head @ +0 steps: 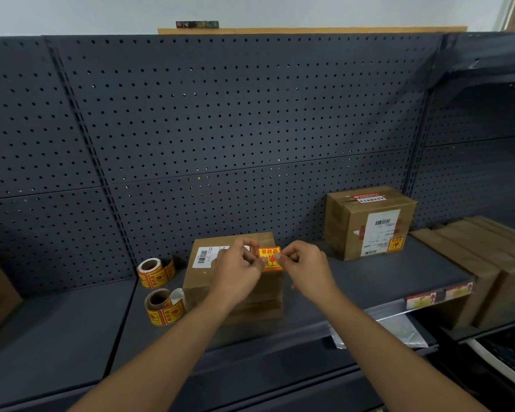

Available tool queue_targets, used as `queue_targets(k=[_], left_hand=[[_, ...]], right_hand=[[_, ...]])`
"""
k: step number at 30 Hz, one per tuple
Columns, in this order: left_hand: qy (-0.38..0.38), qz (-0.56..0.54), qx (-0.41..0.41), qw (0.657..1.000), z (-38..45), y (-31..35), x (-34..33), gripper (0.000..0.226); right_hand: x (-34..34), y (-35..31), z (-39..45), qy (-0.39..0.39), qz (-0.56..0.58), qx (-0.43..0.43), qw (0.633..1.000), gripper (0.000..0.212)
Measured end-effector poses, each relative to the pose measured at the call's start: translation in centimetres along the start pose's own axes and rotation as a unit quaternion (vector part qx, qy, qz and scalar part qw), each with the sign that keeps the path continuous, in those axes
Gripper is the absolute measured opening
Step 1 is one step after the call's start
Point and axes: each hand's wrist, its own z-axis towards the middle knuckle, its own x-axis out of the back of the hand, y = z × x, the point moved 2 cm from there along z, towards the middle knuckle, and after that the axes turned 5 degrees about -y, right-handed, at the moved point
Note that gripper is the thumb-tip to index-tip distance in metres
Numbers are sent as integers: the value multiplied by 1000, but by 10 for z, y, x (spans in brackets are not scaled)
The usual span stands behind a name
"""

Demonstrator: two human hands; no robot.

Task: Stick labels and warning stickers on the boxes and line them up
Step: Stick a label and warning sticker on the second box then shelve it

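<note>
An orange and yellow warning sticker [269, 258] is held over a brown cardboard box [202, 282] on the dark shelf. My left hand [238, 270] pinches the sticker's left edge and my right hand [305, 266] pinches its right edge. A white barcode label [204, 257] lies on the box's top, partly hidden by my left hand. A second, taller box [369, 223] stands at the back right with a white label and a warning sticker on its front face.
Two rolls of warning stickers [155, 272] [164, 307] stand left of the near box. The grey shelf [369, 281] is backed by a pegboard wall. Stacked flat cardboard [488, 263] fills the right end. A clear plastic bag [399, 331] hangs below the shelf edge.
</note>
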Motion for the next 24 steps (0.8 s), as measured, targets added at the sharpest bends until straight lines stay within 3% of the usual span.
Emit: queue_targets(k=[4,12,18,24], left_hand=[[-18,56,-5,998,2,-8,0,29],[-52,48,5,997,3,-13,-1,41],[-79,75,19,994,4,-12,-2,73],[-104,109,23,988,7,-12,-2,66]], right_hand=[[-7,6,6,-36,-15,-22,999,18],[-17,10,9,-52,-24,-59,997,16],[-18,11,10,-57,-43,-55,996,15],[-20,11,10,-49,-58,-56,996,14]])
